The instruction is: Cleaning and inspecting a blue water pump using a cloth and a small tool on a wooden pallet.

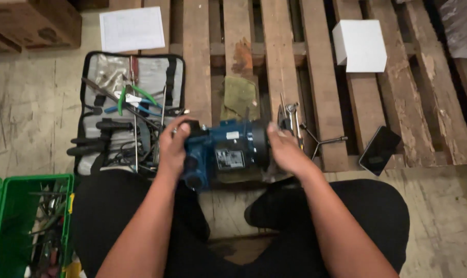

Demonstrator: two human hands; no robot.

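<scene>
Your knees in black trousers (346, 216) fill the bottom of the view, spread apart, so the work sits low between them, at the near edge of the wooden pallet (279, 51). Both forearms run forward to a blue electric pump motor (225, 152) lying on its side there. Your left hand (172, 146) is wrapped around the pump-head end, fingers curled over the top, holding it. Your right hand (285, 149) is flat against the dark motor end, fingers fairly straight; a brace more than a grip, though the far side of the palm is hidden. With 1 hand at each end the body cannot roll. The label plate faces up toward you. Just beyond the motor lies a folded greenish rag (239, 97) on a slat. Just right of your right hand sit a few hand tools (291, 116) and a 3-armed wrench (321, 141), close to the hand. Left of your left hand an open tool roll (130, 108) lies flat on the floor, pliers and screwdrivers exposed, touching or nearly touching your left knee. A green toolbox (17, 226) stands open at lower left. Well apart from the work: a dark phone (380, 149) on the pallet edge, a white box (360, 45), a sheet of paper (132, 28).
</scene>
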